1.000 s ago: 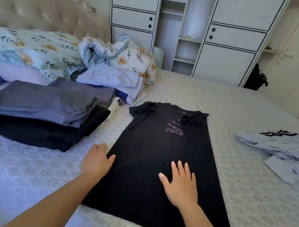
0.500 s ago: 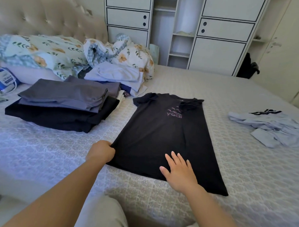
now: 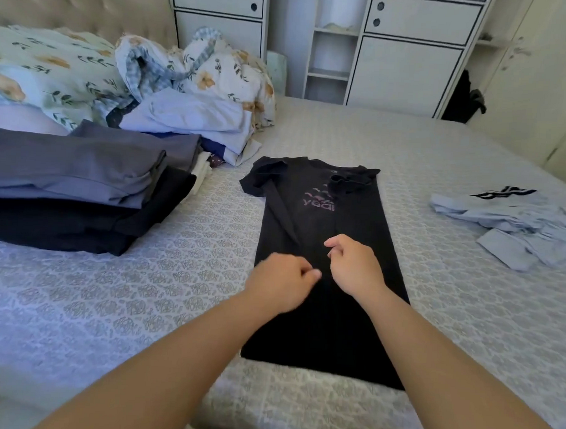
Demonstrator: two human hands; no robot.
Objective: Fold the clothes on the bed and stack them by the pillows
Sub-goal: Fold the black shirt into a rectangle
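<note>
A black T-shirt (image 3: 349, 217) with a pink print lies flat on the bed (image 3: 142, 289), collar away from me. Its left side is folded over toward the middle. My left hand (image 3: 280, 280) is over the shirt's centre with fingers curled, pinching the folded-over edge. Just to its right, my right hand (image 3: 354, 266) rests on the shirt with bent fingers; whether it holds cloth is unclear. A stack of folded grey and black clothes (image 3: 82, 186) sits at the left near the floral pillows (image 3: 48, 71). A crumpled light blue garment (image 3: 514, 224) lies at the right.
A bunched floral duvet (image 3: 216, 68) and pale folded linen (image 3: 195, 116) lie behind the stack, by the headboard. White wardrobes (image 3: 408, 67) stand beyond the bed's far edge. Bare patterned bedspread shows between the shirt and the stack.
My left hand took the shirt's left edge and carried it over to the middle, narrowing the shirt. My right hand went from flat on the cloth to curled fingers, further up.
</note>
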